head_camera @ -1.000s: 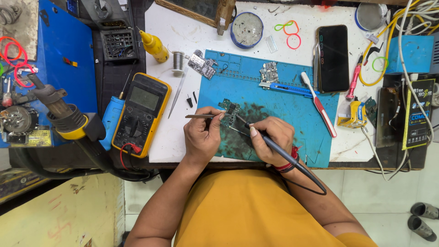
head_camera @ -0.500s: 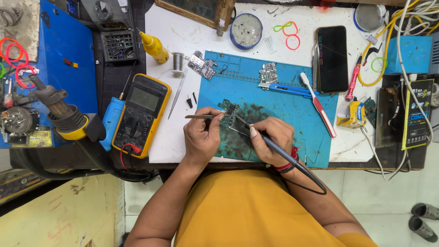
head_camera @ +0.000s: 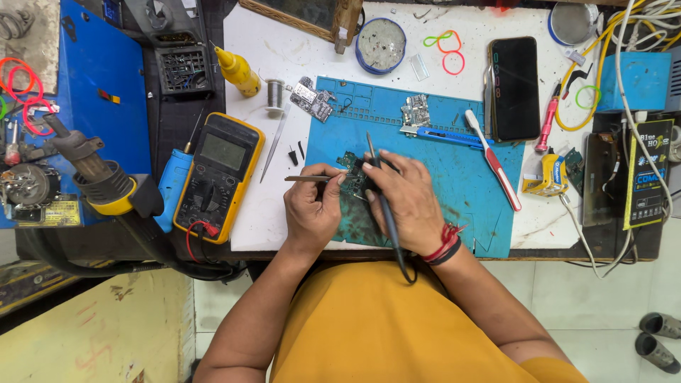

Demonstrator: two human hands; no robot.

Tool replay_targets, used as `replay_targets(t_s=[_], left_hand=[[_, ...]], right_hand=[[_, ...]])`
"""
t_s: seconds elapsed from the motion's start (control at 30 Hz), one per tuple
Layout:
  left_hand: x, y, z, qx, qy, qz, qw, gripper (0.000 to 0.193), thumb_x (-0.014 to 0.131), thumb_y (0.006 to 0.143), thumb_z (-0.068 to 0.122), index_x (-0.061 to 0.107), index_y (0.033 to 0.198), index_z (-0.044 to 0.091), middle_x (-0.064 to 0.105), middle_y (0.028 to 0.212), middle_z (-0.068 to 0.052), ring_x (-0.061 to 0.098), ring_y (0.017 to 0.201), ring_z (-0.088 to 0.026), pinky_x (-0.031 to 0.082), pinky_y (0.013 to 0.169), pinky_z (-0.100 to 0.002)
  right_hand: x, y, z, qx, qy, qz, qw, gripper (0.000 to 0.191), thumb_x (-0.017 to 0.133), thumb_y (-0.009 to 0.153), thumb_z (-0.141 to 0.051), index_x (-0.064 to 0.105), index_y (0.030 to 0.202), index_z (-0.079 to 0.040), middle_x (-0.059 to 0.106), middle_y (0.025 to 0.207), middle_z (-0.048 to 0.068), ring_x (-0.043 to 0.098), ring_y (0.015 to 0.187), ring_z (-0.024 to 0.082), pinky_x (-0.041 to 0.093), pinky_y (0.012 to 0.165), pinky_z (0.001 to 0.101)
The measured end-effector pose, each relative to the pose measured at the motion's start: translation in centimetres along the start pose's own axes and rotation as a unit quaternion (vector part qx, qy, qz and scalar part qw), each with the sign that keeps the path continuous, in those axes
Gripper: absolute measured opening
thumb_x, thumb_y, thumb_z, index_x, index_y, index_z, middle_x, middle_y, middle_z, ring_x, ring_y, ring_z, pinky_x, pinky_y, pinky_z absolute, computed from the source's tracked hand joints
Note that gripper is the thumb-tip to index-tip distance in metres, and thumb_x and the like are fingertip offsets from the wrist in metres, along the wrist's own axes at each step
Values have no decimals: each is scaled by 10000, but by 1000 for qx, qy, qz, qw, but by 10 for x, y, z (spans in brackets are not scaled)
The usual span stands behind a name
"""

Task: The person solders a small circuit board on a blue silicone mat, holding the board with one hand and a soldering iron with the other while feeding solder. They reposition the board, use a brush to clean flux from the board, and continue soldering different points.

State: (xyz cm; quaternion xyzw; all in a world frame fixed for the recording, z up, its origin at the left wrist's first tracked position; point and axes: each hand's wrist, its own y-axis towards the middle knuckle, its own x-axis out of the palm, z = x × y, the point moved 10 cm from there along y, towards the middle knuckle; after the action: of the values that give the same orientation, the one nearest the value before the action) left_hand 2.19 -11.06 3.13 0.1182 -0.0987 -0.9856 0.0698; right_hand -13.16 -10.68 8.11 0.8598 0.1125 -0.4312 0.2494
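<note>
Fingers of the left hand (head_camera: 311, 213) pinch tweezers (head_camera: 312, 178), right hand (head_camera: 406, 202) grips a soldering iron (head_camera: 383, 206), mostly hiding the circuit board (head_camera: 350, 162).

open blue rubber mat (head_camera: 461, 177) right of the hands; yellow boxy multimeter (head_camera: 218, 176) blocks left; red-handled toothbrush (head_camera: 493, 162) fences the right

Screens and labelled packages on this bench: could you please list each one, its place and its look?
Multimeter: left of the blue mat, yellow case, grey blank screen.
Phone: upper right of the mat, black, screen dark.
Black package: far right edge, upright rectangle, blue and yellow print.
Small yellow box: right of the mat.
</note>
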Motion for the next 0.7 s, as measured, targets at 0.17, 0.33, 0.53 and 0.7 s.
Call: replay_targets(t_s=[0.17, 0.33, 0.53, 0.7], left_hand=[[1, 0, 0, -7, -7, 0, 1000, 85, 691, 1018, 73, 631, 1053, 24, 712, 803, -38, 642, 659, -64, 492, 575, -223], [0, -1, -1, -11, -14, 0, 1000, 79, 690, 1022, 71, 637, 1054, 23, 723, 816, -36, 627, 658, -54, 483, 576, -221], [-1, -1, -2, -12, -22, 4, 1000, 78, 687, 1024, 70, 636, 1056, 20, 712, 814, -29, 587, 641, -45, 457, 563, -217], [1, -2, -5, -28, -21, -3, 999, 62, 686, 1021, 63, 646, 1049, 24, 680, 747, -15, 555, 601, -43, 419, 531, -222]], right_hand=[[-5, 4, -5, 0, -16, 1, 1000, 447, 694, 848, -61, 595, 1284, -74, 687, 1295, 118, 638, 1214, 355, 336, 1174, 541], [-15, -7, 4, 22, -8, 56, 998, 410, 748, 891, -126, 598, 1263, -41, 676, 1137, 134, 645, 1085, 321, 427, 1100, 513], [-23, -24, 21, 62, 60, 131, 988, 276, 762, 944, -86, 644, 1171, 18, 661, 878, 124, 625, 761, 277, 491, 686, 376], [-25, -27, 15, 22, 122, 113, 986, 79, 684, 916, -66, 680, 969, -9, 637, 720, 101, 612, 618, 250, 462, 591, 352]])
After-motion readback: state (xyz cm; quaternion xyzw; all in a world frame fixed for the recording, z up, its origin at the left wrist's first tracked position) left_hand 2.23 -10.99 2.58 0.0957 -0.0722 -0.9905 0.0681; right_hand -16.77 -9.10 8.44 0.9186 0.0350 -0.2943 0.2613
